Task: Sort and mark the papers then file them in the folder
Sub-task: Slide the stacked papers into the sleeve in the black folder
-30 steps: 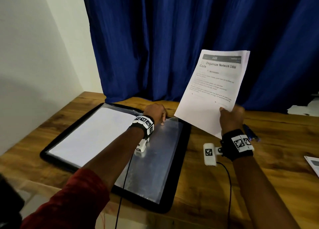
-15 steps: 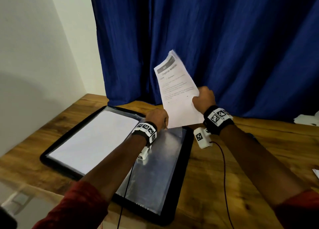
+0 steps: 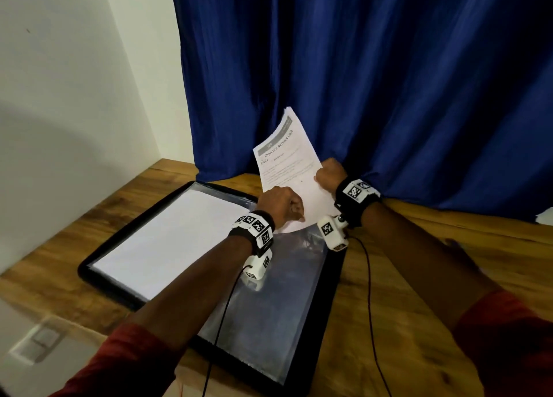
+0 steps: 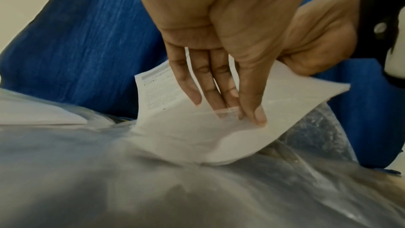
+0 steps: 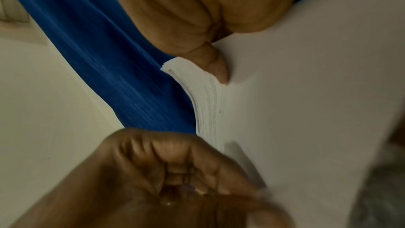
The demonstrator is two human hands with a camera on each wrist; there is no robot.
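A black folder (image 3: 317,316) lies open on the wooden table. Its left page holds a white sheet (image 3: 167,241); its right page is a clear plastic sleeve (image 3: 269,307) (image 4: 153,188). My right hand (image 3: 329,176) (image 5: 217,70) grips a printed paper (image 3: 287,163) (image 4: 175,127) (image 5: 306,93) by its right edge, thumb on the front. The paper stands tilted, and its bowed lower end meets the sleeve's far opening. My left hand (image 3: 281,205) (image 4: 238,113) pinches the sleeve's top edge between thumb and fingers, just in front of the paper.
A blue curtain (image 3: 389,82) hangs right behind the table's (image 3: 419,262) far edge, and a white wall (image 3: 74,97) stands at the left. Another white paper (image 3: 544,217) shows at the far right. Cables trail from both wrists over the folder and table.
My right hand has carried the printed paper left and down, from beside the folder to the sleeve's far opening. My left hand has stayed at the sleeve's top edge.
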